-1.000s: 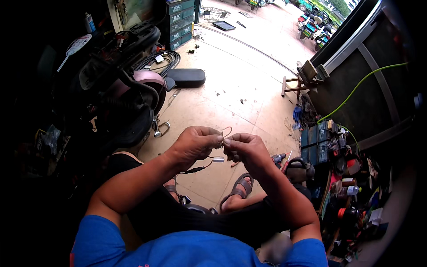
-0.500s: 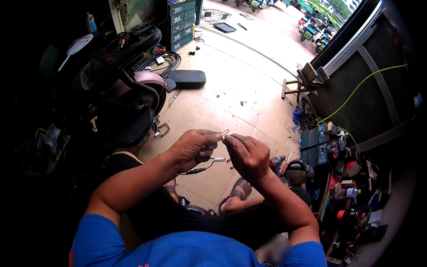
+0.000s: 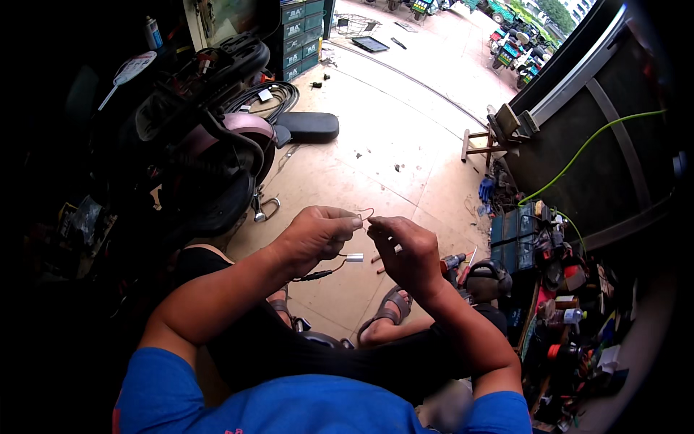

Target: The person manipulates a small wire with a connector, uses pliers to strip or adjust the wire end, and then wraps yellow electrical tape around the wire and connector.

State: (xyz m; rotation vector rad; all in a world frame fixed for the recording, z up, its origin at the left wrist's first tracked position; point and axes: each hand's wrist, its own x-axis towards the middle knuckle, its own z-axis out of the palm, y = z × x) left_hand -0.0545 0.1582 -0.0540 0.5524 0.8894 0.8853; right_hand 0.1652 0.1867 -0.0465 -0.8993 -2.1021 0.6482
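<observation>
A thin reddish wire (image 3: 371,211) makes a small loop between my two hands, above the floor in front of my knees. My left hand (image 3: 314,235) is closed, thumb and forefinger pinching the wire. Close by on the right, the fingertips of my right hand (image 3: 408,253) come together at the wire's other side; their exact contact is too small to see clearly. Below my left hand hangs a dark sleeved cable (image 3: 315,275), which runs to a small white connector (image 3: 354,257).
On the left stands a scooter (image 3: 246,130), a black padded seat (image 3: 309,126) by it. Green battery boxes (image 3: 302,36) are stacked behind. At right are a small wooden stool (image 3: 477,143), more battery boxes (image 3: 513,235), a power drill (image 3: 454,261) and cluttered tools. My sandalled feet (image 3: 387,315) are below.
The fingers of my right hand have spread a little from its thumb, and the wire loop shows more between the hands. The view has shifted slightly; my left hand keeps its pinch.
</observation>
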